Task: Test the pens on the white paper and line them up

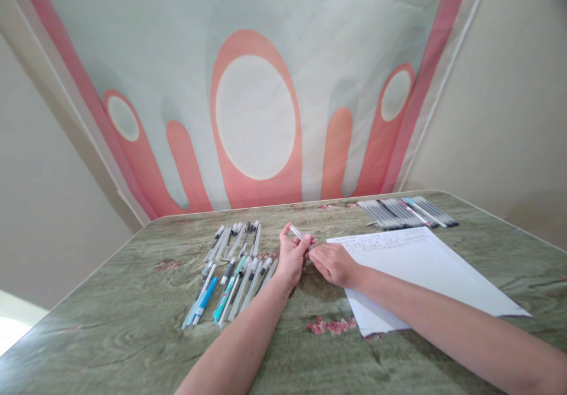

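bare forearms (425,307) reach in over the bench (110,336), the right one crossing a written sheet (411,274). at the sheet's left edge, the left hand (292,260) pinches a slim clear pen (296,231), the right hand (335,263) curled closed at its lower end. a loose pinch could drop it; a dragging forearm could skew the sheet.

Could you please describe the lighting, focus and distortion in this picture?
In the head view, light is soft, with a glaring white patch at the lower left edge; writing on the paper is too blurred to read; a soft shadow lies below the right hand; the wall hanging appears splayed by wide-angle stretch.
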`<state>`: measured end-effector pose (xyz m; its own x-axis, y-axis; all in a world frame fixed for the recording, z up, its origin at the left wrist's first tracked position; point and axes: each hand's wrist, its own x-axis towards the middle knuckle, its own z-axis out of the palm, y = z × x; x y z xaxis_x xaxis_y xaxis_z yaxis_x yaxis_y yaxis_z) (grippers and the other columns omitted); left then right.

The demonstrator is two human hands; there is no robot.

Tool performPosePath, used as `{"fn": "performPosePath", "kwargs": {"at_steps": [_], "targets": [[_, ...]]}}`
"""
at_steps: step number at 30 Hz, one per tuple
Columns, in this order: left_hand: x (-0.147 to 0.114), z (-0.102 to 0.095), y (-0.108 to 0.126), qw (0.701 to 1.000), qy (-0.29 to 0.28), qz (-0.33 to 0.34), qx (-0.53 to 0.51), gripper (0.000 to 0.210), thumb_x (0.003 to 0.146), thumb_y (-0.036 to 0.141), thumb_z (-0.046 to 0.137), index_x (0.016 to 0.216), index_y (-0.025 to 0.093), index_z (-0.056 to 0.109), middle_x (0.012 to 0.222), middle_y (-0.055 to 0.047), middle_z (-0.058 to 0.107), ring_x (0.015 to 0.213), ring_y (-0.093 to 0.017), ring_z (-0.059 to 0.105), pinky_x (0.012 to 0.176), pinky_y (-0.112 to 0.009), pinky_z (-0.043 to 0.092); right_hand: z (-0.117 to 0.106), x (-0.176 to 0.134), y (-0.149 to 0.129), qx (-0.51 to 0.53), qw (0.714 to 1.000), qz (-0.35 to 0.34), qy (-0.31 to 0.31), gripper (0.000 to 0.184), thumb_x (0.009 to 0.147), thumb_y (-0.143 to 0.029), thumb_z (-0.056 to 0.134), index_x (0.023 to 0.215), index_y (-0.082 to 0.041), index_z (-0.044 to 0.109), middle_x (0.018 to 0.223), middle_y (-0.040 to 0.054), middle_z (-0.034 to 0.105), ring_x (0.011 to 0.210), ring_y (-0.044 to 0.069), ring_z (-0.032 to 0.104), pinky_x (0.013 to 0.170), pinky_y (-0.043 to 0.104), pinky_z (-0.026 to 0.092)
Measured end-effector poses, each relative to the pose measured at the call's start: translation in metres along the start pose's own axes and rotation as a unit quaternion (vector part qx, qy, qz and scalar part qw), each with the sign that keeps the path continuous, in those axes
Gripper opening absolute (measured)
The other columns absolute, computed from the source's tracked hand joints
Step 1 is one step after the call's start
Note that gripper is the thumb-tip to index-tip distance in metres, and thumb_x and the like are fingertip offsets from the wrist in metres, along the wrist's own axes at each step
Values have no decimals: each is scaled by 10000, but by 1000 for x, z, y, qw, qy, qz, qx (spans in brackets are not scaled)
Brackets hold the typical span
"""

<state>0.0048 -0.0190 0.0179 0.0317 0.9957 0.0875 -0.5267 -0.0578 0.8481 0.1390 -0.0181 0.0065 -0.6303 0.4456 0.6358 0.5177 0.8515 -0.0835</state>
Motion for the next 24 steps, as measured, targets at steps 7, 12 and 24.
{"fn": "performPosePath", "kwargs": {"at_steps": [7, 12, 24], "targets": [[-3, 2, 4, 1000, -22, -11, -17, 737, 651, 261, 711, 1214, 256, 236, 792, 1, 615, 708, -107, 597, 681, -232, 426, 1, -2, 0, -15, 1000, -24, 10, 177, 863, -201, 361, 758, -191, 503, 662, 29, 556, 633, 146, 501, 596, 268, 344], [-4, 2, 8, 999, -43, -17, -28, 728, 643, 249, 718, 1206, 266, 257, 800, 5, 615, 714, -106, 601, 709, -245, 428, 0, -3, -1, 5, 999, -29, 19, 177, 857, -194, 356, 754, -194, 501, 656, 27, 537, 635, 147, 489, 599, 270, 345], [0, 2, -4, 997, 17, -23, -75, 733, 653, 257, 713, 1227, 278, 257, 831, -11, 645, 761, -121, 623, 753, -274, 448, 0, 5, -4, 20, 1000, 21, 2, 200, 878, -214, 347, 758, -194, 505, 682, 33, 573, 664, 148, 525, 626, 263, 372]]}}
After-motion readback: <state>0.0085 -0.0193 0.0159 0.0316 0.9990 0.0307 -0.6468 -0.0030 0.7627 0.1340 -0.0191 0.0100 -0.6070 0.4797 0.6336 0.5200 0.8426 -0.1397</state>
